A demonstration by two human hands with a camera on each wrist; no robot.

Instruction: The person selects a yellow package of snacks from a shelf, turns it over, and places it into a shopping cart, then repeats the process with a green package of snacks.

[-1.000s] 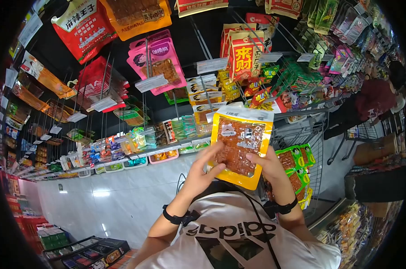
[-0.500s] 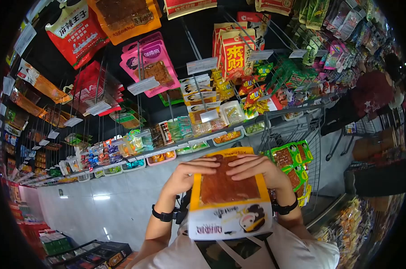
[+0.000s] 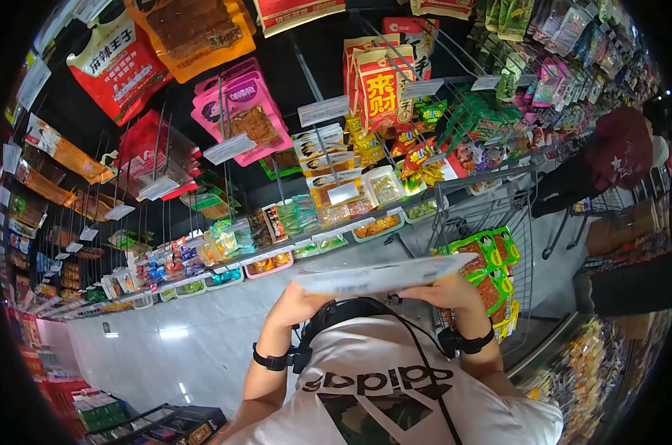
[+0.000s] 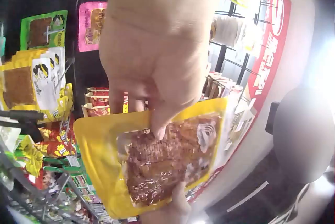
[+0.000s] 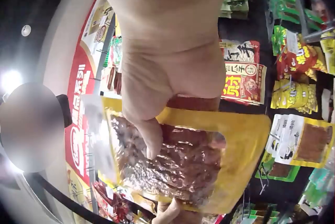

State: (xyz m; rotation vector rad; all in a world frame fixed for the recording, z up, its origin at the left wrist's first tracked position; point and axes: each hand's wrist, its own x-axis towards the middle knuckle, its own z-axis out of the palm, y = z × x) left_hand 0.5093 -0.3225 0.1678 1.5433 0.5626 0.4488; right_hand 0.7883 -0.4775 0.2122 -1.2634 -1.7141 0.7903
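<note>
A yellow-edged snack packet [image 3: 384, 274] is held between both hands in front of the chest, seen almost edge-on in the head view. Through its clear window, brown flat pieces show in the left wrist view, where the packet [image 4: 102, 150] hangs below the left hand [image 4: 157, 61]. The left thumb lies over the window. At the packet's opposite edge, the right hand [image 5: 162, 77] grips with its thumb on the same face in the right wrist view. In the head view the left hand [image 3: 300, 304] and right hand [image 3: 451, 292] hold opposite ends; most fingers are hidden.
A wire shopping cart [image 3: 527, 297] with green snack packets [image 3: 492, 259] stands at the right. Ahead, pegs carry pink packets [image 3: 251, 122], red bags [image 3: 121, 67] and others above small trays [image 3: 269, 263]. Farther right, a person in maroon [image 3: 621, 148] stands by another cart.
The packet has been turned about in both hands: window side up at first, then the side with the cartoon figure, now almost edge-on. The head view has shifted slightly.
</note>
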